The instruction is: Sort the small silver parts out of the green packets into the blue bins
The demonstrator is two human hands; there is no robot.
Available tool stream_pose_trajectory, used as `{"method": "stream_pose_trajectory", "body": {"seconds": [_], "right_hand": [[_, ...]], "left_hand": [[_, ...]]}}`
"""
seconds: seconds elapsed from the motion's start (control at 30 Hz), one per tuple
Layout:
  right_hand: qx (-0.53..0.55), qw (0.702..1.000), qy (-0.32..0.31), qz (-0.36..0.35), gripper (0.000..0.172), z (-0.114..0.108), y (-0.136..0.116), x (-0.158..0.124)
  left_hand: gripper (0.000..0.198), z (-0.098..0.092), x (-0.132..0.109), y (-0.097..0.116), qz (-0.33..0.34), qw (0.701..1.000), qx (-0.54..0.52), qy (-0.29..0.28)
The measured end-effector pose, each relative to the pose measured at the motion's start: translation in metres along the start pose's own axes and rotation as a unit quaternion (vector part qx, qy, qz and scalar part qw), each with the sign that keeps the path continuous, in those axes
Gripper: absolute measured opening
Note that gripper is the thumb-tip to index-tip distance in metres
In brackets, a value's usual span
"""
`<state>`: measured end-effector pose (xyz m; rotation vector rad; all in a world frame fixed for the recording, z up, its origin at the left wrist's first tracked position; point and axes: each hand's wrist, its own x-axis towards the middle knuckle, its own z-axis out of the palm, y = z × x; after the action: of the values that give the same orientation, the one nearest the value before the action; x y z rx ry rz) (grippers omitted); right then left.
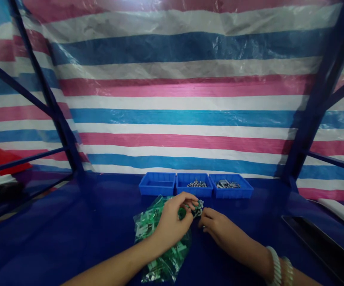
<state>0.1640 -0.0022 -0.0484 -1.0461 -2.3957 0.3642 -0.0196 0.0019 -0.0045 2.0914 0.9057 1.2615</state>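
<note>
My left hand (pixel 175 216) is closed, thumb and fingers curled round green plastic, with a small cluster of shiny metal pieces (pixel 200 208) at its fingertips. Whether those pieces sit inside a small bag, I cannot tell. Just right of the cluster, my right hand (pixel 216 225) has its fingers pinched together; anything between them is too small to make out. Beneath my left hand and forearm lies a clear plastic bag (pixel 148 222) holding green and whitish pieces, partly covered by that arm.
Three blue bins stand in a row behind the hands: a left bin (pixel 157 191), a middle bin (pixel 194 192) with small metal parts, and a right bin (pixel 233 193) with longer metal parts. A black flat object (pixel 317 242) lies at the right. Blue frame posts (pixel 309 107) flank the table.
</note>
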Motion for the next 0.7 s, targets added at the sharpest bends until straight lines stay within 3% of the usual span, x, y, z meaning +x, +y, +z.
{"method": "stream_pose_trajectory", "body": {"seconds": [0.17,0.37,0.47,0.7], "right_hand": [[0.129,0.99,0.058,0.023,0.025,-0.009,0.0,0.001],[0.334,0.928,0.142,0.08,0.007,-0.017,-0.006,0.003],[0.377,0.907,0.168,0.08,0.008,-0.018,-0.012,0.002],[0.448,0.865,0.194,0.121,0.012,-0.021,-0.024,-0.001]], "left_hand": [[0.042,0.001,-0.003,0.002,-0.029,0.999,-0.04,-0.012],[0.031,0.005,-0.007,0.009,-0.047,0.993,-0.098,-0.034],[0.022,0.007,-0.01,0.015,-0.027,0.994,-0.102,-0.025],[0.026,0.004,-0.01,0.016,0.058,0.997,-0.04,-0.005]]}}
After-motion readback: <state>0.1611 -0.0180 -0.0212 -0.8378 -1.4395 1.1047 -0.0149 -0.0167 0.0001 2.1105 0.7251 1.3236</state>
